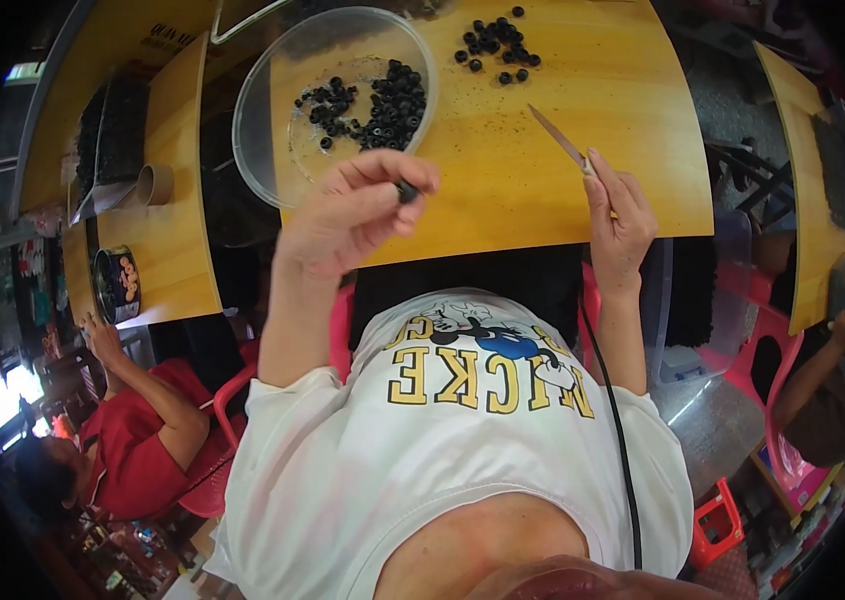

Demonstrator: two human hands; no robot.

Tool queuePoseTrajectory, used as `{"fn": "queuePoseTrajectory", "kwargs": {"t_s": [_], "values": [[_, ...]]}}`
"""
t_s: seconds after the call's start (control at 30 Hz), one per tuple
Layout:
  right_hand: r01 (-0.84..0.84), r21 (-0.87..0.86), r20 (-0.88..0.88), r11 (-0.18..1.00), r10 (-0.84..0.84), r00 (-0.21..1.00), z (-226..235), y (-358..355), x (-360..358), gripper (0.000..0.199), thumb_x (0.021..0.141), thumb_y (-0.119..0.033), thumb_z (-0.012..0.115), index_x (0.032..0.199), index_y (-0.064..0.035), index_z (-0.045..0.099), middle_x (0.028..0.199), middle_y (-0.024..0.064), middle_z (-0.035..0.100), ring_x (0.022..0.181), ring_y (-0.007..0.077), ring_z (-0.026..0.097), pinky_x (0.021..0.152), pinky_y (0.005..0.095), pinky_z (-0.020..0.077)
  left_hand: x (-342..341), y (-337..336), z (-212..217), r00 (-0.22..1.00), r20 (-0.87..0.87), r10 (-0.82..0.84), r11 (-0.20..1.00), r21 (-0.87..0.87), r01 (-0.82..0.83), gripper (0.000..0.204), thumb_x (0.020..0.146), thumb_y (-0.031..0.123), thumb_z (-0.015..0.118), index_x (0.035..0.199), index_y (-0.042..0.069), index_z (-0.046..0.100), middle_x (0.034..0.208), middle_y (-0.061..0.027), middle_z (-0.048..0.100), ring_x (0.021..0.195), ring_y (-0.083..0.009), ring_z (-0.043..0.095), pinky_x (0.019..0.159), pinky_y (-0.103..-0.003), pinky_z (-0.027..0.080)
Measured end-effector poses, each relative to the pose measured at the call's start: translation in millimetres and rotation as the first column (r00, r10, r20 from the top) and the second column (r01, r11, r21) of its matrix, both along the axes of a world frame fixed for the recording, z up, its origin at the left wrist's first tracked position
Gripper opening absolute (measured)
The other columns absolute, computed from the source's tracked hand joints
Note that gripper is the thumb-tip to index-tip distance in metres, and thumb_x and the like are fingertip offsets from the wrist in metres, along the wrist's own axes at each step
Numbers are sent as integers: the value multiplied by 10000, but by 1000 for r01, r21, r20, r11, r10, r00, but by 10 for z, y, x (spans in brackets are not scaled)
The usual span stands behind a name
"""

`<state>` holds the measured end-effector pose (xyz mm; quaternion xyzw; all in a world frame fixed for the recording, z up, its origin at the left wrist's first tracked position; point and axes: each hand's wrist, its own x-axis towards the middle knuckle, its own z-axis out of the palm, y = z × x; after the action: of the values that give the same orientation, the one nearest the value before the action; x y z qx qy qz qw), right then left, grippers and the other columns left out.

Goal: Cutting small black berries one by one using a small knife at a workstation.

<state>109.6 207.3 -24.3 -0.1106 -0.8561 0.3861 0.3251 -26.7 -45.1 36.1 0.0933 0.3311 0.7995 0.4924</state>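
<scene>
Between the thumb and fingers of my left hand (348, 215) is a small black part (406, 191), partly covered by the fingertips. My right hand (621, 222) grips a thin knife (560, 136) by its handle, its narrow blade pointing up and away to the left over the table. Behind my left hand stands a round clear plastic tub (430, 60). Many small black rubber-like pieces (395, 108) with holes lie in it, along with dark crumbs. A loose group of similar black pieces (491, 40) rests on the tabletop beyond the knife.
The yellow wooden table (623, 110) carries dark specks. Left, another table (168, 240) holds a dark printed tin (118, 283) and a cardboard tube (155, 185); a person in red (148, 440) sits there. Right are a clear bin (708, 300) and another person's arm (813, 375). A cable (611, 385) crosses my shirt.
</scene>
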Motion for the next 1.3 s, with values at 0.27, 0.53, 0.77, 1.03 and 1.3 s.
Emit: {"fn": "queuePoseTrajectory", "kwargs": {"t_s": [0.27, 0.53, 0.77, 1.03, 1.3], "values": [[-9, -47, 63, 999, 12, 998, -36, -38, 46, 228, 920, -86, 605, 1121, 8, 660, 785, 67, 604, 686, 111, 542, 603, 231, 418, -1052, 3, 105, 887, -461, -24, 908, -382, -174, 149, 938, 53, 530, 1069, -4, 573, 1059, -116, 612, 812, -89, 565, 736, -199, 496], [-15, -34, 106, 999, 18, 994, -51, -53, 90, 225, 922, -97, 606, 1119, -4, 664, 756, 54, 588, 665, 110, 525, 587, 233, 407, -1705, 423, -467, 661, -612, -434, 535, -765, -358, 137, 910, 121, 597, 899, -2, 655, 789, -16, 620, 669, -67, 545, 618, -208, 455], [6, -59, 64, 998, -3, 998, -20, 2, 132, 226, 915, -94, 615, 1115, -2, 666, 743, 59, 587, 657, 113, 529, 583, 236, 408, -1588, 402, -351, 763, -602, -237, 614, -701, -363, 202, 920, 91, 557, 1030, -49, 654, 918, -54, 635, 748, -91, 572, 693, -228, 498], [-26, -65, 65, 998, 30, 997, 19, -17, 64, 218, 907, -82, 621, 1103, 2, 670, 751, 66, 599, 660, 118, 541, 588, 238, 417, -700, 229, 248, 981, -193, -9, 978, -206, -32, 313, 921, -6, 509, 1218, -101, 529, 1111, -154, 612, 950, -172, 633, 907, -268, 532], [-52, -133, -35, 990, 48, 998, 166, -63, 111, 229, 892, -64, 628, 1103, 14, 669, 753, 68, 617, 667, 112, 549, 605, 225, 417, -63, 406, -154, 983, 163, 85, 994, 60, -96, 267, 869, -31, 607, 1134, -2, 597, 1075, -167, 629, 939, -193, 649, 836, -245, 565]]}}
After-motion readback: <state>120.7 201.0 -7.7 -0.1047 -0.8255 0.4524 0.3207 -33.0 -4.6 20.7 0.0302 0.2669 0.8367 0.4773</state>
